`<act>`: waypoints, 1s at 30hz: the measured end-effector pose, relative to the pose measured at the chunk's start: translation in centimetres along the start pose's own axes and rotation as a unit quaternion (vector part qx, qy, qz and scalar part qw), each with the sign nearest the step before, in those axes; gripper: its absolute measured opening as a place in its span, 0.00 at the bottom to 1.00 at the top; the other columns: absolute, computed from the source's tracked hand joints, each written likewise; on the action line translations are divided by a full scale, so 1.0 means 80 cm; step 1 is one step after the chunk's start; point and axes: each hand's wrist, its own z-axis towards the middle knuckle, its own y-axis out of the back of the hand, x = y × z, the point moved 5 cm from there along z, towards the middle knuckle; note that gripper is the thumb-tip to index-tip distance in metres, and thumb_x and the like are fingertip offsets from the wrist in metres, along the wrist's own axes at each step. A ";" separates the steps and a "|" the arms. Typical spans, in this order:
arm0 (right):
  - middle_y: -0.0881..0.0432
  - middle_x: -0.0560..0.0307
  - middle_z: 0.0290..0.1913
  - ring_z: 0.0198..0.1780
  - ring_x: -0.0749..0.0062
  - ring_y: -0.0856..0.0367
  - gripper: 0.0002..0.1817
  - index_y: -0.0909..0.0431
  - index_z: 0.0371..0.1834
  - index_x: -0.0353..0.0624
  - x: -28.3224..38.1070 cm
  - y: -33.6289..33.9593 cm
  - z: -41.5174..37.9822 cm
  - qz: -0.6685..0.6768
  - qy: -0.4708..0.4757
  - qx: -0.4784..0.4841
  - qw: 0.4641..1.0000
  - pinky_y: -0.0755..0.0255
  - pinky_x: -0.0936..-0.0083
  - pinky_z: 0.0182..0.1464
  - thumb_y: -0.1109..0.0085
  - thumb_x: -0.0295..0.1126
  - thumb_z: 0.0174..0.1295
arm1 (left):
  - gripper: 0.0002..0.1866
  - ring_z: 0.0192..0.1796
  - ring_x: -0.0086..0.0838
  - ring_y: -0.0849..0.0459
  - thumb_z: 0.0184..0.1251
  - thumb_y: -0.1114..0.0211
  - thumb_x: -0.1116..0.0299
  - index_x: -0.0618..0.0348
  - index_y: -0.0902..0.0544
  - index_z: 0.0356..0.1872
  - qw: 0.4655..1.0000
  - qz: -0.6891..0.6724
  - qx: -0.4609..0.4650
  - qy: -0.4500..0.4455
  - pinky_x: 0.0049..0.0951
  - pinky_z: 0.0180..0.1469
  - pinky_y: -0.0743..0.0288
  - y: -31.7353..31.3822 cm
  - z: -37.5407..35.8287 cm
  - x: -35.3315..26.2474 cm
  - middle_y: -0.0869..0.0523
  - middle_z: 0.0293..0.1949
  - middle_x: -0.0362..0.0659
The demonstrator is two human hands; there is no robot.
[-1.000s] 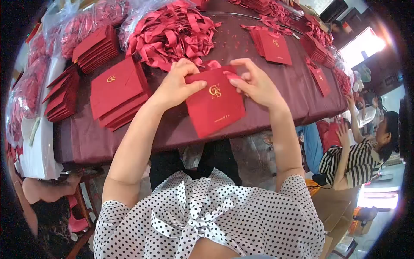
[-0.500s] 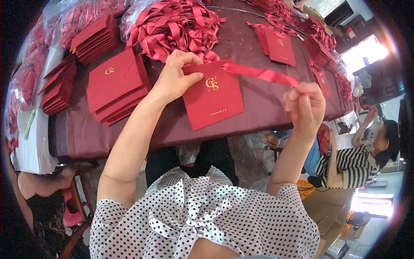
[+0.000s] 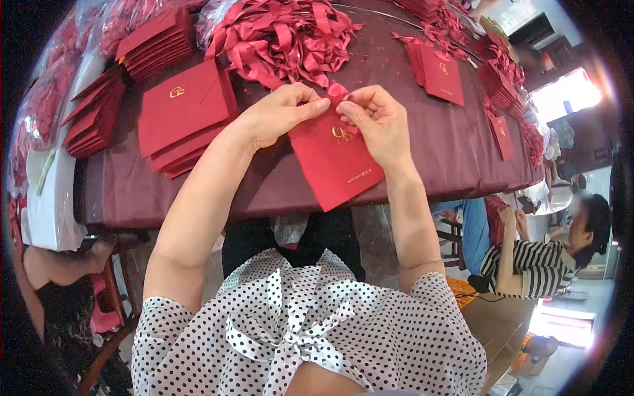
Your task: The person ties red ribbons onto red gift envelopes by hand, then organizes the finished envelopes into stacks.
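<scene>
Our left hand (image 3: 281, 115) lays its thumb over the top edge of a red envelope (image 3: 337, 175), fingers curled behind. Our right hand (image 3: 382, 125), just beside it, has thumb and forefinger together at that edge, by a loop of red ribbon (image 3: 337, 89) (we cannot tell exactly what these fingertips pinch). Tilted, gold lettering towards us, the envelope is at the centre of the frame, near the front of a maroon tablecloth (image 3: 429, 158).

From the far left we see a clear plastic bag (image 3: 46, 109), then three stacks of red envelopes (image 3: 181, 115); at upper centre, a ribbon heap (image 3: 284, 39); at upper right, another stack (image 3: 444, 79); at right, a person in stripes (image 3: 541, 270).
</scene>
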 end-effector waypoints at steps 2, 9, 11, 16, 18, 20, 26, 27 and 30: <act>0.20 0.62 0.31 0.33 0.83 0.23 0.05 0.25 0.36 0.38 -0.008 0.004 0.000 0.004 -0.020 -0.004 1.000 0.28 0.86 0.34 0.41 0.27 0.61 | 0.18 0.32 0.15 0.29 0.65 0.39 0.54 0.61 0.21 0.37 0.997 -0.047 -0.008 0.061 0.18 0.34 0.35 -0.001 0.001 0.011 0.25 0.30 0.34; 0.21 0.64 0.31 0.32 0.86 0.25 0.07 0.23 0.38 0.37 -0.004 0.008 -0.009 -0.015 -0.004 -0.008 1.000 0.30 0.86 0.36 0.41 0.29 0.61 | 0.15 0.38 0.16 0.23 0.68 0.43 0.58 0.61 0.20 0.39 0.988 -0.151 0.009 0.023 0.20 0.42 0.30 -0.012 -0.003 -0.005 0.18 0.35 0.36; 0.22 0.64 0.31 0.32 0.85 0.26 0.07 0.23 0.38 0.37 -0.001 0.010 -0.012 -0.039 0.014 -0.014 0.999 0.30 0.86 0.35 0.40 0.30 0.61 | 0.14 0.39 0.16 0.23 0.68 0.43 0.59 0.61 0.21 0.39 0.987 -0.154 0.025 0.026 0.19 0.43 0.30 -0.009 0.000 0.001 0.18 0.35 0.35; 0.24 0.61 0.31 0.30 0.82 0.27 0.07 0.21 0.35 0.40 0.005 0.011 -0.017 -0.111 0.050 -0.055 0.991 0.32 0.84 0.35 0.37 0.30 0.57 | 0.12 0.39 0.15 0.24 0.68 0.41 0.60 0.59 0.21 0.39 0.980 -0.190 0.050 0.018 0.19 0.44 0.31 -0.009 -0.003 -0.004 0.19 0.36 0.34; 0.24 0.63 0.33 0.34 0.85 0.28 0.06 0.22 0.37 0.39 0.004 0.010 -0.018 -0.135 0.074 -0.041 0.987 0.33 0.86 0.38 0.39 0.27 0.59 | 0.11 0.39 0.15 0.24 0.66 0.39 0.60 0.58 0.21 0.38 0.973 -0.227 0.043 0.015 0.19 0.44 0.31 -0.009 -0.006 -0.007 0.19 0.36 0.32; 0.23 0.66 0.35 0.37 0.87 0.28 0.06 0.23 0.40 0.38 0.006 0.007 -0.020 -0.159 0.098 -0.026 0.982 0.34 0.88 0.41 0.41 0.25 0.60 | 0.12 0.42 0.14 0.26 0.65 0.39 0.59 0.58 0.22 0.40 0.973 -0.223 0.063 0.007 0.18 0.48 0.33 -0.005 -0.004 -0.004 0.21 0.38 0.31; 0.22 0.58 0.33 0.39 0.72 0.27 0.07 0.21 0.38 0.41 0.007 0.005 -0.023 -0.182 0.116 -0.059 0.975 0.31 0.79 0.40 0.40 0.29 0.58 | 0.11 0.41 0.13 0.27 0.65 0.38 0.60 0.56 0.23 0.36 0.970 -0.217 0.099 -0.056 0.17 0.48 0.35 -0.007 -0.001 -0.010 0.22 0.36 0.30; 0.23 0.59 0.34 0.39 0.74 0.27 0.07 0.21 0.39 0.41 0.006 0.006 -0.024 -0.185 0.124 -0.058 0.973 0.31 0.80 0.41 0.39 0.28 0.58 | 0.10 0.38 0.13 0.26 0.65 0.38 0.61 0.56 0.21 0.34 0.968 -0.226 0.098 -0.056 0.17 0.46 0.34 -0.008 -0.002 -0.011 0.21 0.33 0.30; 0.23 0.60 0.36 0.38 0.77 0.26 0.07 0.21 0.39 0.40 -0.004 0.008 -0.027 -0.130 0.093 -0.066 0.985 0.32 0.81 0.41 0.38 0.27 0.58 | 0.11 0.39 0.13 0.26 0.66 0.39 0.60 0.57 0.21 0.35 0.966 -0.223 0.121 -0.037 0.17 0.46 0.34 -0.011 -0.003 -0.011 0.21 0.34 0.30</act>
